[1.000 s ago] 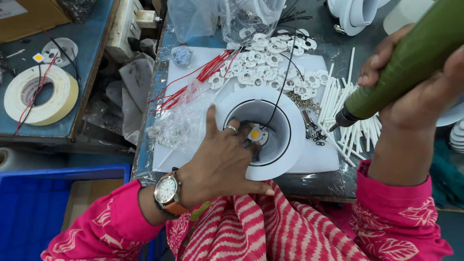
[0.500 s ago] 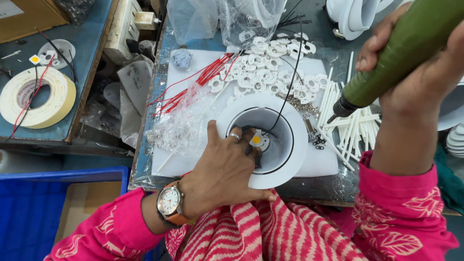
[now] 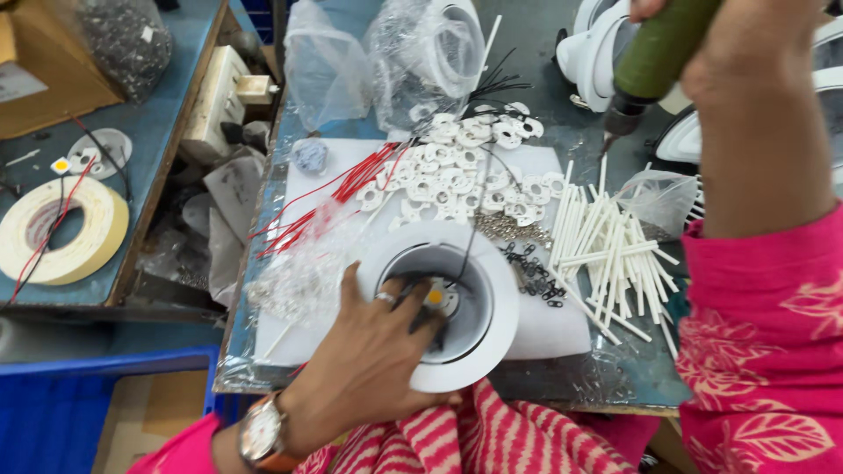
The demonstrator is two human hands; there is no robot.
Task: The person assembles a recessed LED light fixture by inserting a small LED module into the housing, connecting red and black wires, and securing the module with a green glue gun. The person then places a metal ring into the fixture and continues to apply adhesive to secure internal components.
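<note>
My left hand [image 3: 373, 364] rests on a round white lamp housing [image 3: 496, 303] at the table's near edge, with its fingers inside the bowl beside a small yellow chip [image 3: 435, 297]. A black wire [image 3: 477, 211] runs up out of the bowl. At the upper right my right hand [image 3: 746, 61] grips a green electric screwdriver [image 3: 659, 53], bit pointing down, raised above the table. A watch is on my left wrist.
A white mat [image 3: 562, 333] carries red wires [image 3: 351, 189], small white ring parts [image 3: 457, 167], white sleeves [image 3: 610, 250], and small screws and black clips [image 3: 527, 263]. Plastic bags [image 3: 386, 61] and more white housings [image 3: 597, 44] stand behind. A tape roll [image 3: 57, 233] lies on the left bench.
My right hand has lifted the screwdriver up and away to the right. My left hand has shifted deeper into the housing, fingers curling around the chip.
</note>
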